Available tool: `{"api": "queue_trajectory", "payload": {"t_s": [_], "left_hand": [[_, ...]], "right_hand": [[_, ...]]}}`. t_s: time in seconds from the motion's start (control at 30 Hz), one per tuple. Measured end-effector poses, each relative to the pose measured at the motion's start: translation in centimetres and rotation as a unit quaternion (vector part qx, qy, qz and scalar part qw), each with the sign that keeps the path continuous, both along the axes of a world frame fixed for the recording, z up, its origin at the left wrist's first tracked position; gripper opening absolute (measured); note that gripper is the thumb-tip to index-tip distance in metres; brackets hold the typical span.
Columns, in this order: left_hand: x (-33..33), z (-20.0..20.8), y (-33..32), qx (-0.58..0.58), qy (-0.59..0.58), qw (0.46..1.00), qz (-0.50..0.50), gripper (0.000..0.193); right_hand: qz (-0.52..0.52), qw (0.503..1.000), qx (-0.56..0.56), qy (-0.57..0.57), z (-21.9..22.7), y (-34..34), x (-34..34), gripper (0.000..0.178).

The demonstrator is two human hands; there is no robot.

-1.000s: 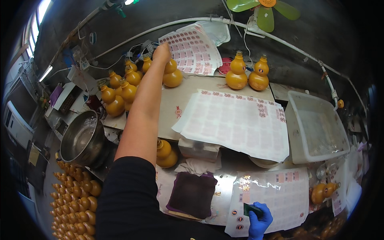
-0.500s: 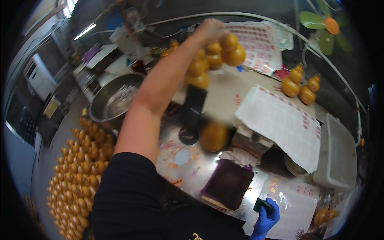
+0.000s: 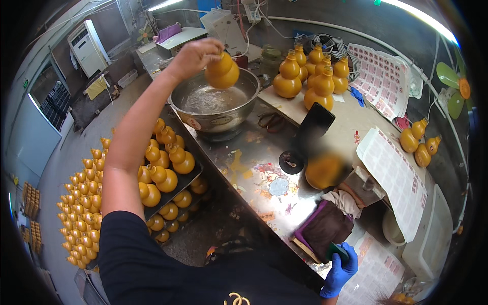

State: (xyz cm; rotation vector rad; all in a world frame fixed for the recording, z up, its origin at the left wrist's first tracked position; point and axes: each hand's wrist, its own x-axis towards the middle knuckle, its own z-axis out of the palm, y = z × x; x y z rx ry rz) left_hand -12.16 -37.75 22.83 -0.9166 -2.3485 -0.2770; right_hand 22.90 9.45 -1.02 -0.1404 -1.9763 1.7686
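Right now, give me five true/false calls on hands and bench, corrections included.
1. The left hand holds an orange gourd bottle. True.
2. The right hand is bare. False: it wears a blue glove.
3. The right hand holds a green piece. True.
4. The wall fan has red blades. False: they are green.
5. The metal bowl is tipped on its side. False: it stands upright.

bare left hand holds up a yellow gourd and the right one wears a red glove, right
No: the glove on the right hand is blue, not red, as the head view shows. The bare left hand does hold up a yellow gourd.
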Motion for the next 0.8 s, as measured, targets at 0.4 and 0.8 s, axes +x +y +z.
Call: {"api": "queue_trajectory", "payload": {"t_s": [0.4, 0.8], "left_hand": [[-1.4, -8.6, -3.0, -0.289, -0.028, 0.956, 0.038, 0.008], [-4.1, -8.3, -3.0, -0.311, -0.071, 0.944, 0.081, 0.013]], "right_hand": [[-0.057, 0.997, 0.021, -0.044, -0.4, -0.3, 1.1, 0.034], [-0.061, 0.997, 0.003, -0.055, -0.6, -0.2, 1.0, 0.032]]}}
